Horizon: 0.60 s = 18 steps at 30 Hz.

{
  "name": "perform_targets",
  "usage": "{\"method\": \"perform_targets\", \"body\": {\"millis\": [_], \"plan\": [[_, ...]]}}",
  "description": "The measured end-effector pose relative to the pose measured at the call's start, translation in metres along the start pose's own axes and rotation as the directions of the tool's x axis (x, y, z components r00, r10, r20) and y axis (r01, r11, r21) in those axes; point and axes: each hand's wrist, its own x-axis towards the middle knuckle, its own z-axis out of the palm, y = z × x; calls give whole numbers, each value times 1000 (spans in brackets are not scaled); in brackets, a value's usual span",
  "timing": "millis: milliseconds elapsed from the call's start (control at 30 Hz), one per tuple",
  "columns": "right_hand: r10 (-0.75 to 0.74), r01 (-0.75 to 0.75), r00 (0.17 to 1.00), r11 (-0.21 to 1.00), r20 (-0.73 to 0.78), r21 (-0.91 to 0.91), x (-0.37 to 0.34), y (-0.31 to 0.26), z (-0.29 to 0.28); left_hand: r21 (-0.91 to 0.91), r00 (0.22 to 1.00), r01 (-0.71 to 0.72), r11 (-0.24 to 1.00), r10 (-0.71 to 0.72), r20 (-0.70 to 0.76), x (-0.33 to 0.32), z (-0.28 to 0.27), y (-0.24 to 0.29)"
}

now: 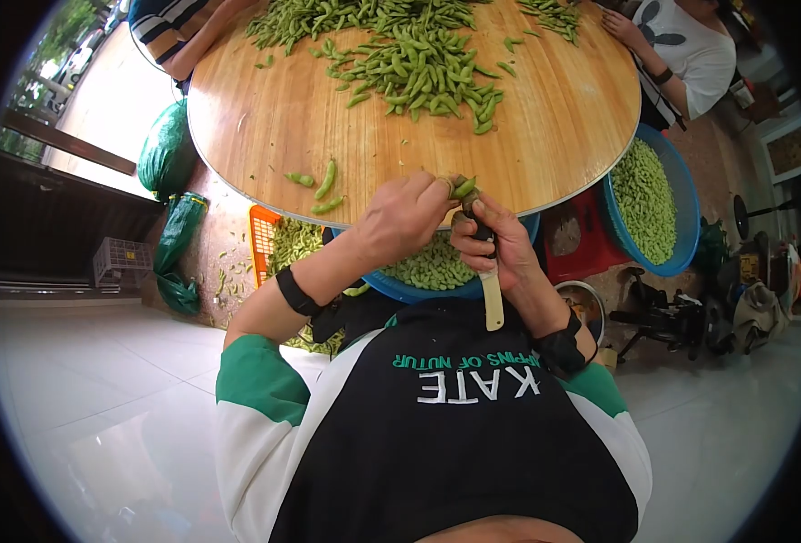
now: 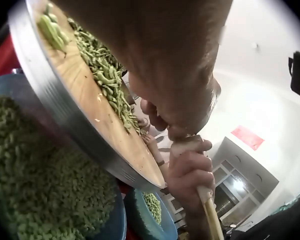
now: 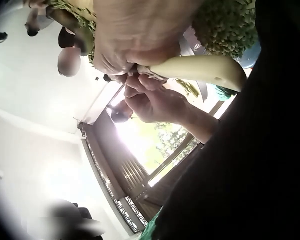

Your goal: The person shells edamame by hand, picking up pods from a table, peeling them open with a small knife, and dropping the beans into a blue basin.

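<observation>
Over the near edge of the round wooden table (image 1: 545,136), both hands meet at a green soybean pod (image 1: 464,188). My left hand (image 1: 405,215) pinches the pod between thumb and fingers. The right hand (image 1: 500,237) grips a cream-handled tool (image 1: 492,303), its handle pointing down toward the body. A dark section of the tool shows among the right fingers, while its working end is hidden there. In the right wrist view the handle (image 3: 205,70) sticks out past the palm. Several loose pods (image 1: 326,181) lie on the table left of the hands.
A large heap of pods (image 1: 418,68) covers the far side of the table. Below the hands stands a blue basin (image 1: 398,288) of shelled beans; another blue basin (image 1: 688,217) sits at right. An orange basket (image 1: 262,240) stands at left. Two people (image 1: 681,54) sit across.
</observation>
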Motion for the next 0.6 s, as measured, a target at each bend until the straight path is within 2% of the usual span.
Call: {"method": "perform_targets", "body": {"millis": [67, 133, 167, 233, 267, 300, 333, 367, 400, 433, 467, 500, 533, 567, 600], "plan": [[4, -4, 1000, 1000, 1, 9, 0, 2, -2, 66, 999, 22, 998, -23, 23, 0, -2, 4], [-16, 15, 1000, 1000, -10, -27, 0, 3, 0, -211, 981, 195, 958, -195, 20, 5, -5, 7], [-35, 34, 999, 997, -19, -65, 0, 2, 1, -209, 981, 195, 958, -195, 18, 5, -4, 7], [-71, 67, 997, 990, -32, -122, 0, 3, 1, -421, 894, 442, 792, -429, 130, 5, 1, 7], [-109, 99, 993, 979, -48, -178, 0, 4, 0, -422, 894, 440, 793, -428, 129, 6, 2, 7], [-111, 101, 993, 979, -48, -178, -1, 4, 0, -550, 819, 552, 626, -532, 217, 7, 3, 8], [-218, 164, 972, 899, -90, -405, -1, 4, 0, -645, 729, 636, 424, -605, 321, 8, 4, 9], [-327, 199, 939, 766, -104, -611, -1, 5, 0, -646, 729, 635, 424, -604, 322, 6, 7, 10], [-328, 200, 939, 766, -103, -611, -1, 5, -1, -571, 750, 636, 519, -591, 298, 5, 10, 10], [-402, 204, 910, 647, -101, -735, -1, 5, -2, -488, 770, 628, 606, -575, 276, 3, 12, 11], [-473, 193, 877, 512, -88, -837, -1, 6, -3, -487, 770, 629, 606, -575, 277, 2, 14, 13], [-473, 192, 877, 514, -90, -836, 1, 8, -4, -381, 843, 534, 755, -509, 172, 2, 14, 17], [-615, 248, 789, 302, 11, -920, 5, 11, -4, -252, 905, 424, 870, -418, 78, 1, 15, 21], [-718, 270, 682, 70, 139, -960, 7, 12, -4, -252, 904, 425, 869, -419, 79, -1, 16, 22], [-717, 272, 682, 70, 141, -960, 7, 11, -3, -254, 904, 427, 868, -416, 100, -3, 18, 23]]}}
